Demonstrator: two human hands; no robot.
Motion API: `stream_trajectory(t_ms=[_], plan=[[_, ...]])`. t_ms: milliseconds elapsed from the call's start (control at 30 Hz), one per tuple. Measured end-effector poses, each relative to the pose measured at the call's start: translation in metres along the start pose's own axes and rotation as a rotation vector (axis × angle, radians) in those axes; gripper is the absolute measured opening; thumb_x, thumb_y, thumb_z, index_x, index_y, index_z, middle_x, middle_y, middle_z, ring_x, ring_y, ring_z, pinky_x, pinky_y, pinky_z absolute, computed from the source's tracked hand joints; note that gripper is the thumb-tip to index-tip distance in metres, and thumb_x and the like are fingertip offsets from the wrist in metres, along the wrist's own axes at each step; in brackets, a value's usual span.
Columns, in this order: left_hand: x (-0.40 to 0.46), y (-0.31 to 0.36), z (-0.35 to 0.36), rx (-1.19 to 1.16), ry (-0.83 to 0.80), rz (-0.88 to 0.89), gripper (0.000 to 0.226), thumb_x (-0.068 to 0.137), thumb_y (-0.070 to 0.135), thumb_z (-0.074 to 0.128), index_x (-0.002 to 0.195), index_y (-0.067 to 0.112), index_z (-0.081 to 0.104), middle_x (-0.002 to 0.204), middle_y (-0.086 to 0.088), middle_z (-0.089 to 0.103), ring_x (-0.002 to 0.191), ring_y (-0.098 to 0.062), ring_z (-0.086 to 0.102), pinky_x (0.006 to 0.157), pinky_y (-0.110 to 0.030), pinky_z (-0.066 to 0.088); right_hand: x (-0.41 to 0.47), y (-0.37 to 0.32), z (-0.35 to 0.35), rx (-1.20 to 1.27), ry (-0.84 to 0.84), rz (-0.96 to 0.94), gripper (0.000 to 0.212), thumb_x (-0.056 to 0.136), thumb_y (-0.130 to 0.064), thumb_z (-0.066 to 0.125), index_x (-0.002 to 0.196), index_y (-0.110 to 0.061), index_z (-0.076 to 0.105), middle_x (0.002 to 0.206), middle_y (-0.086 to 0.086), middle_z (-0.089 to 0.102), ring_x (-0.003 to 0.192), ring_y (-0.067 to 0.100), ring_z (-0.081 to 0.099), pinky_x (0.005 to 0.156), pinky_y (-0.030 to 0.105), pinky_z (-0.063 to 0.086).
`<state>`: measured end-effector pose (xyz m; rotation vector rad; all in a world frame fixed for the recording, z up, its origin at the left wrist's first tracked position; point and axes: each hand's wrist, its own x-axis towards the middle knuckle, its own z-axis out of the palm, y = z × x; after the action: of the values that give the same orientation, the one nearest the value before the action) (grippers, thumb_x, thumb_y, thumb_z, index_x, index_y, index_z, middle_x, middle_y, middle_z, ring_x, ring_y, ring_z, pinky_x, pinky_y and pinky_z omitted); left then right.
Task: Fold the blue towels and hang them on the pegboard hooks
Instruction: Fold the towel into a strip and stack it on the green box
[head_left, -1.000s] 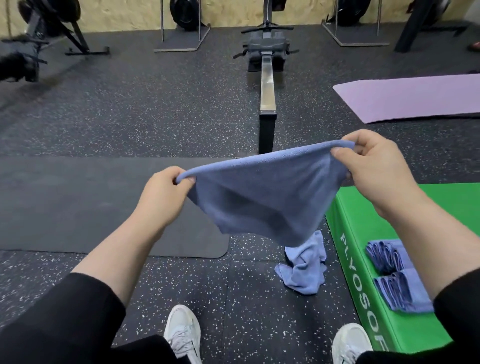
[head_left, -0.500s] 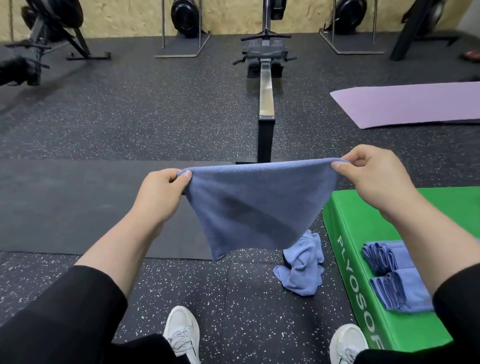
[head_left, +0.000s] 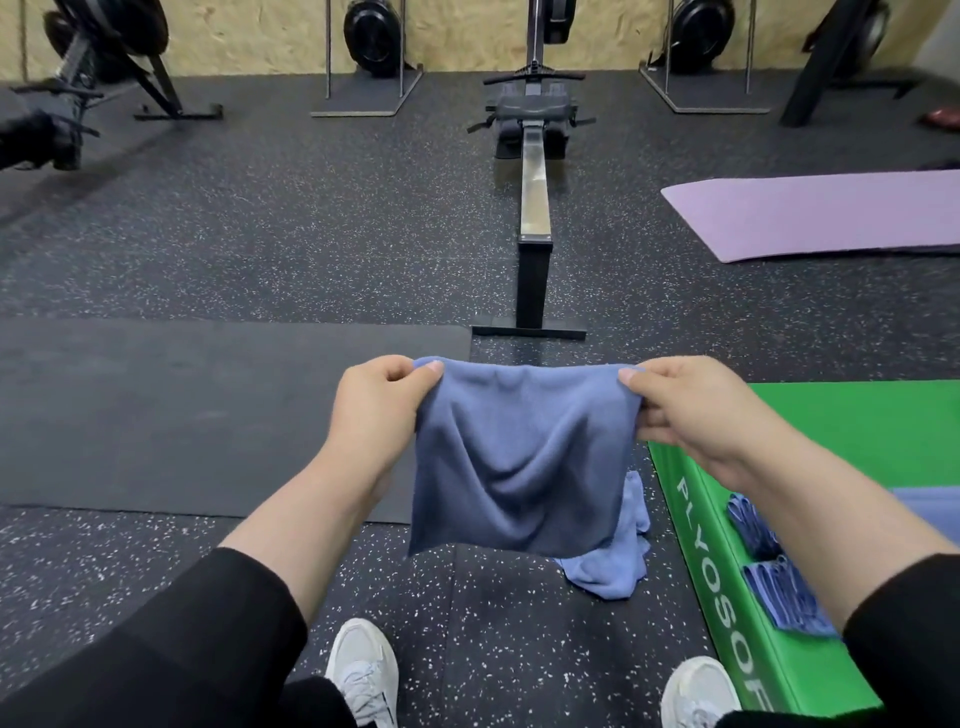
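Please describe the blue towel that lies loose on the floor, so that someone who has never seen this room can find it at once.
Find the green box on the right; on the speckled floor against its left side lies the crumpled towel. It is partly hidden behind the towel held up by both hands. Unlike the folded towels on the box, it is a loose heap, on the floor.
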<state>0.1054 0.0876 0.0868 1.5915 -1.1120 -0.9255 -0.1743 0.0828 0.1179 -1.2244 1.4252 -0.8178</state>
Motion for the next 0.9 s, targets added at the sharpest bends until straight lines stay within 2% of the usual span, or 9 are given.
stream_trajectory(t_ms=[133,200,267,367,467,633,733,833,900], plan=[[-0.018,0.013,0.029,0.046,-0.004,0.048,0.026,0.085,0.032,0.073,0.068,0.012,0.066,0.061,0.011,0.058,0.059,-0.008,0.047,0.06,-0.025,0.041,0.001,0.006,0.029,0.071,-0.052,0.039,0.014,0.101,-0.017,0.057,0.102,-0.004,0.064,0.087,0.018,0.056,0.08,0.029,0.055,0.08,0.045,0.054],[-0.026,0.018,0.043,0.073,-0.048,0.072,0.023,0.089,0.027,0.071,0.07,0.016,0.071,0.059,0.017,0.062,0.056,0.0,0.048,0.054,-0.017,0.039,0.003,0.01,0.041,0.122,-0.064,0.067,0.016,0.102,-0.016,0.055,0.098,-0.004,0.065,0.085,0.02,0.062,0.078,0.028,0.061,0.082,0.046,0.059],[-0.031,0.02,0.053,0.092,-0.086,0.088,0.019,0.092,0.025,0.068,0.076,0.018,0.075,0.064,0.017,0.068,0.057,0.005,0.052,0.055,-0.012,0.04,0.004,0.01,0.052,0.194,-0.088,0.079,0.023,0.103,-0.014,0.053,0.087,-0.005,0.066,0.079,0.013,0.07,0.073,0.023,0.067,0.074,0.04,0.06],[-0.03,0.019,0.059,0.18,-0.089,0.117,0.014,0.091,0.025,0.068,0.083,0.019,0.077,0.075,0.01,0.074,0.07,-0.004,0.063,0.066,-0.021,0.048,0.008,0.005,0.062,0.262,-0.121,0.067,0.029,0.103,-0.012,0.05,0.082,-0.009,0.07,0.077,0.008,0.074,0.068,0.016,0.068,0.069,0.028,0.055],[-0.022,0.017,0.062,0.23,-0.087,0.116,0.018,0.089,0.025,0.068,0.078,0.011,0.073,0.073,-0.001,0.07,0.066,-0.012,0.055,0.067,-0.032,0.049,0.014,0.001,0.066,0.307,-0.135,0.054,0.03,0.102,-0.009,0.049,0.081,-0.004,0.07,0.077,0.01,0.073,0.067,0.015,0.069,0.063,0.023,0.057],[-0.013,0.02,0.07,0.25,-0.03,0.123,0.012,0.088,0.027,0.074,0.078,0.02,0.076,0.077,0.006,0.069,0.075,-0.008,0.063,0.067,-0.022,0.047,0.028,0.002,0.07,0.325,-0.12,0.038,0.03,0.101,-0.011,0.05,0.088,0.007,0.07,0.073,0.011,0.057,0.074,0.022,0.056,0.081,0.037,0.055],[-0.013,0.02,0.076,0.309,-0.027,0.231,0.014,0.089,0.025,0.073,0.076,0.021,0.076,0.075,0.004,0.063,0.079,-0.012,0.059,0.069,-0.024,0.045,0.033,0.003,0.073,0.349,-0.109,0.06,0.029,0.104,-0.017,0.048,0.087,-0.004,0.068,0.07,0.009,0.045,0.077,0.024,0.044,0.077,0.037,0.049],[-0.016,0.021,0.082,0.338,-0.114,0.342,0.011,0.093,0.02,0.069,0.096,0.024,0.079,0.089,0.011,0.063,0.088,-0.005,0.058,0.077,-0.014,0.043,0.036,0.001,0.069,0.407,-0.107,0.075,0.039,0.107,-0.026,0.046,0.079,-0.009,0.068,0.065,0.003,0.063,0.065,0.013,0.059,0.065,0.024,0.052],[-0.02,0.024,0.083,0.289,-0.242,0.332,0.021,0.095,0.015,0.064,0.104,0.025,0.079,0.102,0.017,0.066,0.099,0.002,0.059,0.084,-0.007,0.04,0.037,0.0,0.064,0.384,-0.108,0.036,0.036,0.105,-0.027,0.051,0.082,-0.009,0.072,0.071,0.005,0.07,0.067,0.012,0.065,0.061,0.022,0.051]])
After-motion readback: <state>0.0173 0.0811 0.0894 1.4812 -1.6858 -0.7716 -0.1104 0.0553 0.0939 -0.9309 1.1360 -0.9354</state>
